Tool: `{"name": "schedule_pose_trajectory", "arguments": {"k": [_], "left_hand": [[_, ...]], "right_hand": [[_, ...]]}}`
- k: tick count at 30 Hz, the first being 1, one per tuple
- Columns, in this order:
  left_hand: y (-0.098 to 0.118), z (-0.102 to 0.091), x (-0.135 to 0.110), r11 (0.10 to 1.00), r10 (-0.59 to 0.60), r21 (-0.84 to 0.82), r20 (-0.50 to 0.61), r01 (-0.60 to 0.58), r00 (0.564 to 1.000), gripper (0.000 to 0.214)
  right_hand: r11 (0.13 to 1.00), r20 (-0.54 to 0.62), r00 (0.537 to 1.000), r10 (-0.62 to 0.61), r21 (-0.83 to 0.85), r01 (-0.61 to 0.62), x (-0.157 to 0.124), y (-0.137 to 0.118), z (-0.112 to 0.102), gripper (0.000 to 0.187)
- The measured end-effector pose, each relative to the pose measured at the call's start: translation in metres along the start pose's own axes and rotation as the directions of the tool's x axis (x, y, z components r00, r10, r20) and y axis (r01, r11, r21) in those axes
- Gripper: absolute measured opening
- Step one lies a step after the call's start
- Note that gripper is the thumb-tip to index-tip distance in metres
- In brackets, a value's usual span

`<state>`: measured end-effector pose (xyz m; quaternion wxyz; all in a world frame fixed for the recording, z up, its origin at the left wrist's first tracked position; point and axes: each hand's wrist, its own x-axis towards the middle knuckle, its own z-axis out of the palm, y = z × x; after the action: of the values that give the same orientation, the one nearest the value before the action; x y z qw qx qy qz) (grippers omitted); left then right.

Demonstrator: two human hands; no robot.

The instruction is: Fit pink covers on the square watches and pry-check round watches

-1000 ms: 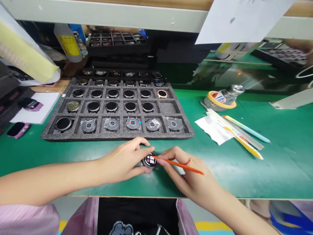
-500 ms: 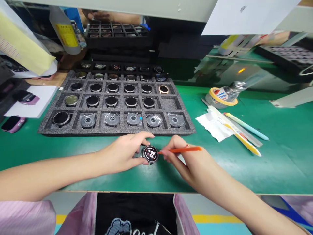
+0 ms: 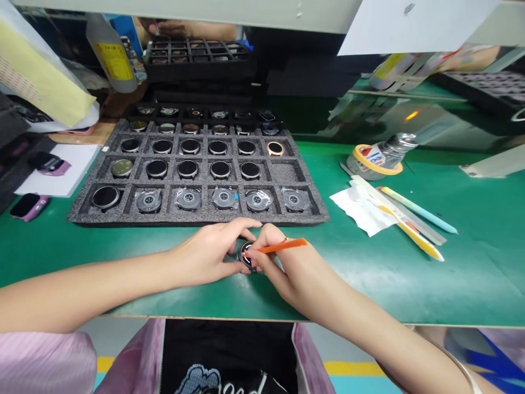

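Observation:
My left hand (image 3: 217, 249) grips a round smartwatch (image 3: 244, 261) by its edge, at the green bench top just in front of the foam tray (image 3: 197, 219). The watch face is up, and my right fingers cover much of it. Between the thumb and fingers of my right hand (image 3: 275, 256) is a thin orange stick (image 3: 287, 245). Its tip is over the watch face; whether it touches the glass I cannot tell. Rows of round watches fill most tray compartments, some face up, and the front ones mostly back up in clear film.
At right stand a bottle with a metal top (image 3: 379, 156), a white wipe (image 3: 363, 210), a yellow-and-white tool (image 3: 418, 241) and a pale blue pen (image 3: 430, 213). A purple smartwatch (image 3: 28, 207) and a white pad (image 3: 61, 178) lie at left. A plastic bottle (image 3: 112, 60) stands behind.
My right hand has moved left with the orange stick, from beside the watch to over its face, which showed lit digits before. My left hand has stayed on the watch.

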<state>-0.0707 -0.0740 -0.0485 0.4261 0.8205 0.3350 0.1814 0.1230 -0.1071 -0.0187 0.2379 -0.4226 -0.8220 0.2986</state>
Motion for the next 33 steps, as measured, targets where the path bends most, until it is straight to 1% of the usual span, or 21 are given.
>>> {"name": "schedule_pose_trajectory", "arguments": {"k": [2,5,7,11,14,16,19,22,26,28,30,33], "left_hand": [[-0.001,-0.001,0.001,1.0,-0.015,-0.021,0.011,0.015,1.0,0.065],[-0.001,-0.002,0.002,0.999,-0.031,-0.028,0.025,0.032,0.999,0.064],[0.0,-0.003,0.002,0.998,-0.047,-0.033,0.031,0.048,0.998,0.064],[0.002,-0.003,0.003,0.996,-0.081,-0.04,0.033,0.082,0.996,0.066],[0.004,-0.004,0.004,0.995,-0.097,-0.023,0.041,0.098,0.994,0.065],[0.005,-0.006,0.004,0.995,-0.098,-0.014,0.048,0.099,0.994,0.063],[0.005,-0.006,0.004,0.996,-0.08,-0.042,0.048,0.082,0.996,0.057],[0.003,-0.004,0.003,0.995,-0.056,-0.077,0.038,0.059,0.998,0.052],[0.0,-0.002,0.004,0.996,-0.062,-0.067,0.025,0.063,0.998,0.058],[-0.001,-0.002,0.005,0.996,-0.07,-0.058,0.022,0.071,0.997,0.06],[-0.001,-0.002,0.004,0.996,-0.07,-0.05,0.024,0.071,0.997,0.061],[0.001,-0.004,0.003,0.997,-0.071,-0.034,0.032,0.072,0.997,0.06]], "right_hand": [[1.0,0.043,0.999,0.029,0.005,-0.029,-0.007,-0.002,-0.003,0.017],[0.991,0.106,0.986,0.126,-0.048,-0.122,-0.018,-0.004,-0.011,0.017],[0.987,0.099,0.985,0.144,-0.088,-0.135,-0.023,-0.003,-0.015,0.018],[0.978,-0.022,0.996,0.086,-0.186,-0.089,-0.021,0.006,-0.014,0.019],[0.97,-0.072,0.993,0.095,-0.215,-0.109,-0.007,0.01,-0.008,0.018],[0.974,-0.069,0.994,0.09,-0.202,-0.102,0.003,0.009,-0.002,0.018],[0.987,-0.031,0.999,0.034,-0.153,-0.039,0.009,0.002,0.005,0.02],[0.995,0.006,1.0,0.013,-0.098,-0.013,0.0,-0.004,0.005,0.02],[0.993,0.047,0.995,0.087,-0.087,-0.083,-0.022,-0.004,-0.004,0.019],[0.985,0.017,0.994,0.106,-0.14,-0.102,-0.026,0.002,-0.008,0.02],[0.976,-0.034,0.994,0.101,-0.19,-0.106,-0.023,0.009,-0.008,0.02],[0.984,-0.064,0.996,0.062,-0.164,-0.072,-0.009,0.012,-0.001,0.019]]}}
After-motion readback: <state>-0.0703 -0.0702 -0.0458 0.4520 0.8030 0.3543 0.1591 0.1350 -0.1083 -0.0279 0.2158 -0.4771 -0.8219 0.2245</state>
